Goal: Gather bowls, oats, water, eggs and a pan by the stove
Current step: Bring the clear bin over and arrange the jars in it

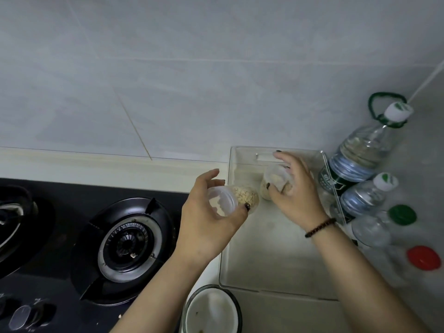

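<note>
above the near-left corner of the clear tray (283, 272), the left hand (209, 219) is curled round a small clear plastic tub of oats (234, 201), thumb on one side and fingers round the other, with the tub tipped on its side so its lidded end faces the camera. just to the right, over the tray's far half, the right hand (296, 191) grips a second small tub of oats (276, 181) from above, fingers bent round it; a dark beaded bracelet (320, 227) sits on that wrist. whether this second tub rests on the tray floor or hangs just clear of it cannot be told. the two tubs are near each other but apart.

the tray lies on a pale counter (276, 311) against a grey tiled wall (168, 80). to the left of the tray is a black gas stove (72, 236) with a round burner (131, 246) near the left hand, and knobs (22, 317) at the stove's near edge. by the tray's near-left corner stands a white bowl with a dark rim (212, 311). along the tray's right side stand several plastic water bottles: a large one with a green handle loop (360, 155), a smaller one with a white cap (367, 195), one with a green cap (402, 214) and one with a red cap (424, 257).
</note>
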Tool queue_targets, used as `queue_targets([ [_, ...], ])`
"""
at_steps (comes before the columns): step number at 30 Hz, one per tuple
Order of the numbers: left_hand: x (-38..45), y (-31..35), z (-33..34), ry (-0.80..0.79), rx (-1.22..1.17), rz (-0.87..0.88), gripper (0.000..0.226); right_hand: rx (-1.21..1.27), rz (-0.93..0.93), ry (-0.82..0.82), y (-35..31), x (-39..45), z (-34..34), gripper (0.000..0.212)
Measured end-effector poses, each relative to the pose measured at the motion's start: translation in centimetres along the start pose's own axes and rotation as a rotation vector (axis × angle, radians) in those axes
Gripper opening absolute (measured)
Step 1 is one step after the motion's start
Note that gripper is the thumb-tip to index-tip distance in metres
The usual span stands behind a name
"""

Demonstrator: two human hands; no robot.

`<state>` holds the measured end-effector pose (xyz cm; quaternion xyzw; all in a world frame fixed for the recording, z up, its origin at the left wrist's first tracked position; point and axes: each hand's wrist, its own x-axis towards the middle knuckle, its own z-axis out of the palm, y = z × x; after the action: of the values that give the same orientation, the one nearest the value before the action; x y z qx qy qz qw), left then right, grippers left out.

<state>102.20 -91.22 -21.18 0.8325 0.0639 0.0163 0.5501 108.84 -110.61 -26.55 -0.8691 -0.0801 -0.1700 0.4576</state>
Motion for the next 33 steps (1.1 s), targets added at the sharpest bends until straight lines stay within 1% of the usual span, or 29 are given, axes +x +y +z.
queue_targets([
  [2,0.0,0.2,0.1,0.007,-0.011,0.004,0.073,0.065,-0.112,-0.075,-3.3,-2.5,-0.7,0.066],
  [5,-0.3,0.5,0.5,0.001,-0.014,0.007,0.076,0.022,-0.187,-0.215,-5.2,-5.2,-0.1,0.071],
  [6,-0.6,0.5,0.6,-0.009,-0.017,0.007,0.078,-0.014,-0.194,-0.228,-5.2,-5.7,0.3,0.071],
  [10,-1.4,0.4,0.9,-0.041,-0.04,-0.013,0.084,-0.186,-0.233,-0.181,-4.8,-6.1,1.1,0.071],
  [12,-1.5,0.3,0.9,-0.061,-0.049,-0.021,0.087,-0.202,-0.241,-0.179,-4.6,-5.9,1.2,0.069],
  [13,-1.5,0.3,0.8,-0.07,-0.085,-0.029,0.089,-0.165,-0.198,-0.185,-4.3,-5.6,1.3,0.067],
  [15,-1.5,0.1,0.7,-0.069,-0.18,-0.048,0.085,-0.025,-0.014,-0.196,-3.7,-4.5,1.5,0.065],
  [18,-1.5,-0.2,0.2,-0.039,-0.241,-0.057,0.059,0.108,0.259,-0.106,-1.7,-2.2,2.5,0.066],
  [21,-1.4,-0.9,-0.7,-0.001,-0.258,-0.086,0.041,0.149,0.451,-0.078,1.2,-0.5,4.8,0.071],
  [23,-1.3,-1.6,-1.5,0.023,-0.24,-0.105,0.036,0.09,0.532,-0.076,2.9,0.1,6.9,0.077],
  [24,-1.3,-2.0,-1.8,0.036,-0.238,-0.115,0.035,0.06,0.562,-0.065,3.4,0.2,7.9,0.077],
  [27,-1.3,-3.2,-2.7,0.064,-0.247,-0.147,0.032,-0.027,0.603,0.013,4.7,-0.1,10.8,0.066],
  [30,-1.1,-4.4,-3.4,0.091,-0.235,-0.191,0.03,-0.083,0.664,0.197,5.4,-1.3,13.2,0.062],
  [31,-0.9,-4.8,-3.7,0.102,-0.231,-0.2,0.028,-0.046,0.716,0.268,5.5,-1.5,13.6,0.062],
  [33,-0.7,-5.4,-4.1,0.122,-0.227,-0.216,0.025,0.028,0.797,0.351,5.7,-1.4,14.0,0.059],
])
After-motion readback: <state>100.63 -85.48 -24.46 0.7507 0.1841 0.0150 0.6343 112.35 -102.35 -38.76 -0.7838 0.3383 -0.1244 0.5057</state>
